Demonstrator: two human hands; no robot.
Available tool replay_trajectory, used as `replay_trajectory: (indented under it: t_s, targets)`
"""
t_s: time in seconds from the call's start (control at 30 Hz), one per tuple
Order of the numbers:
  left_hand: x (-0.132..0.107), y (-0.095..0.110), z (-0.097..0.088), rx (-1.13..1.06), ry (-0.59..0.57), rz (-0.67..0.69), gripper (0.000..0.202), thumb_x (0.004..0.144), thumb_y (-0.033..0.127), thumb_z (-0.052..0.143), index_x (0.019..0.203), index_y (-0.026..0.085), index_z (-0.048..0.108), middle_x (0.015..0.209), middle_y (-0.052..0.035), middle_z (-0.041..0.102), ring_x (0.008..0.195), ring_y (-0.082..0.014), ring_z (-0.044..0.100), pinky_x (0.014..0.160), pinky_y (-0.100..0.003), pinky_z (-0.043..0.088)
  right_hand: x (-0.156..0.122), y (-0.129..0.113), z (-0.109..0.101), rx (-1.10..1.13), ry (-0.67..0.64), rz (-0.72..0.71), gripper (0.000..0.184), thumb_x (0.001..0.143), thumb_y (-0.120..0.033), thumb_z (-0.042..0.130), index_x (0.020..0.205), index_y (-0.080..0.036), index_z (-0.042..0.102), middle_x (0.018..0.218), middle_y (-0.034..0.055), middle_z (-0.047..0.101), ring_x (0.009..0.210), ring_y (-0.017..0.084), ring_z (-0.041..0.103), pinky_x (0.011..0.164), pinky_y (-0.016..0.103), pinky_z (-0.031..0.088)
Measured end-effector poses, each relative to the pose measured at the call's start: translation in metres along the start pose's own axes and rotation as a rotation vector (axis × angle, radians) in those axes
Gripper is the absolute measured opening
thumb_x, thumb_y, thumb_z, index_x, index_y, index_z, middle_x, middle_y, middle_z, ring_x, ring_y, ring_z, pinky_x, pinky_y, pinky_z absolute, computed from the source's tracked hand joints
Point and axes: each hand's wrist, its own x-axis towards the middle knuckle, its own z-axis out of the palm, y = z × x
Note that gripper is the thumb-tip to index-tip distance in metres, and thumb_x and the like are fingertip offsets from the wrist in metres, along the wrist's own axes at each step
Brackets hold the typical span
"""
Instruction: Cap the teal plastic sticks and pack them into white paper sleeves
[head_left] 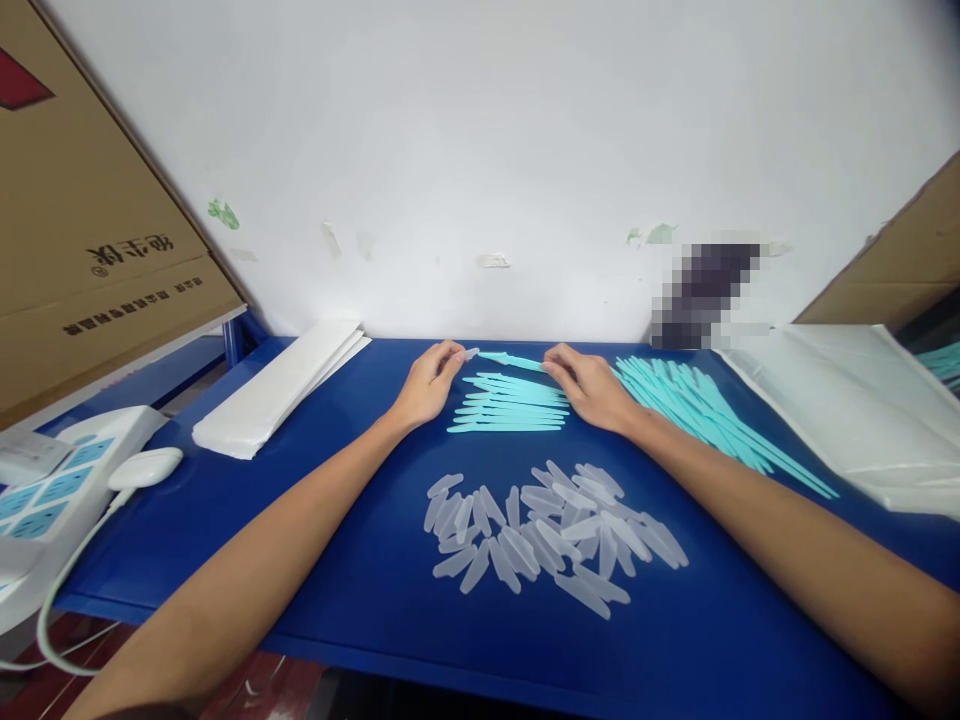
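Observation:
My left hand (pixel 431 380) is closed in a pinch on a small translucent blade cap (pixel 472 354). A turquoise eyebrow razor (pixel 517 361) is pinched at its right end by my right hand (pixel 589 385), its other end pointing at the cap. Whether cap and razor touch, I cannot tell. Just below them lies a row of several turquoise razors (pixel 514 405), side by side on the blue table (pixel 360 570). Nearer to me is a loose scatter of translucent caps (pixel 540 530). Beyond my right wrist, more razors (pixel 705 410) lie in a pile.
Folded white sheets (pixel 281 390) lie at the left, near a power strip (pixel 67 490) with a white plug and cable (pixel 146 468). A clear plastic bag (pixel 847 400) rests at the right. Cardboard boxes (pixel 97 200) flank the table; a white wall (pixel 480 150) closes its back.

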Motion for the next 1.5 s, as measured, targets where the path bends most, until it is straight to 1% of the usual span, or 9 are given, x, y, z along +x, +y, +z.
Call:
replay_trajectory:
  t_s: [0.37,0.67,0.77,0.87,1.0,1.1,1.17,1.3,1.5]
  targets:
    - [-0.001,0.005,-0.001,0.107,-0.039,0.063,0.031,0.103,0.042,0.042,0.098,0.02,0.063,0.09,-0.0037,0.059,0.084,-0.0194,0.053,0.081,-0.03,0.04,-0.001,0.0,-0.001,-0.01,0.0,-0.009,0.026,0.103,-0.042,0.038,0.098,-0.023,0.055,0.07,-0.0006,0.056,0.061,0.017,0.048,0.065,0.03,0.035]
    - [-0.002,0.019,0.011,0.241,-0.101,0.218,0.034,0.104,0.038,0.04,0.112,0.019,0.067,0.109,-0.0101,0.06,0.103,-0.0243,0.055,0.095,-0.036,0.04,0.001,0.0,0.002,-0.031,0.033,-0.044,0.026,0.102,-0.042,0.041,0.098,-0.022,0.057,0.082,0.0033,0.066,0.07,0.019,0.056,0.07,0.03,0.038]
    - [0.0,0.02,0.009,0.188,0.006,0.145,0.035,0.103,0.039,0.044,0.121,0.021,0.067,0.102,-0.0078,0.063,0.089,-0.0211,0.059,0.085,-0.033,0.043,0.002,0.005,0.005,-0.092,0.089,-0.016,0.026,0.101,-0.041,0.043,0.096,-0.022,0.06,0.089,0.0065,0.068,0.081,0.022,0.059,0.075,0.033,0.04]
    - [-0.002,0.03,0.005,0.195,0.055,0.1,0.031,0.1,0.037,0.049,0.109,0.02,0.072,0.072,-0.0008,0.062,0.064,-0.0168,0.056,0.08,-0.033,0.042,0.005,0.012,0.008,-0.159,0.123,0.019,0.026,0.099,-0.04,0.046,0.09,-0.021,0.062,0.091,0.0081,0.067,0.087,0.024,0.059,0.079,0.035,0.04]
    - [-0.013,0.061,0.009,0.249,-0.217,0.231,0.024,0.097,0.032,0.054,0.093,0.02,0.074,0.054,0.0036,0.057,0.053,-0.0146,0.053,0.085,-0.036,0.042,0.007,0.014,0.009,-0.197,0.112,0.035,0.024,0.096,-0.039,0.051,0.09,-0.021,0.066,0.089,0.008,0.064,0.089,0.025,0.057,0.08,0.037,0.038]
    - [-0.023,0.083,0.018,0.23,-0.528,0.404,0.027,0.1,0.029,0.049,0.107,0.021,0.075,0.078,-0.0032,0.069,0.069,-0.0171,0.061,0.075,-0.031,0.043,0.007,0.008,0.007,-0.164,0.083,0.052,0.023,0.093,-0.039,0.055,0.086,-0.021,0.068,0.074,0.0029,0.06,0.078,0.021,0.057,0.08,0.037,0.034]
    - [-0.029,0.09,0.024,0.26,-0.636,0.485,0.031,0.103,0.028,0.045,0.118,0.022,0.073,0.094,-0.0074,0.069,0.08,-0.0182,0.062,0.07,-0.029,0.042,0.006,0.003,0.004,-0.12,0.008,0.073,0.023,0.089,-0.039,0.058,0.081,-0.02,0.068,0.06,-0.0029,0.053,0.062,0.016,0.051,0.079,0.036,0.033]
    - [-0.035,0.09,0.03,0.366,-0.68,0.586,0.034,0.105,0.031,0.045,0.127,0.024,0.07,0.099,-0.0082,0.062,0.083,-0.0185,0.057,0.07,-0.029,0.04,0.005,-0.004,0.001,-0.049,-0.073,0.099,0.024,0.084,-0.039,0.059,0.073,-0.02,0.067,0.048,-0.0066,0.042,0.048,0.011,0.038,0.064,0.03,0.033]
    - [-0.034,0.085,0.029,0.393,-0.669,0.605,0.034,0.106,0.03,0.044,0.123,0.026,0.073,0.096,-0.0071,0.059,0.079,-0.0173,0.053,0.069,-0.03,0.04,0.004,-0.003,0.001,-0.066,-0.006,0.11,0.024,0.082,-0.038,0.059,0.072,-0.019,0.072,0.047,-0.0043,0.046,0.046,0.012,0.038,0.056,0.029,0.032]
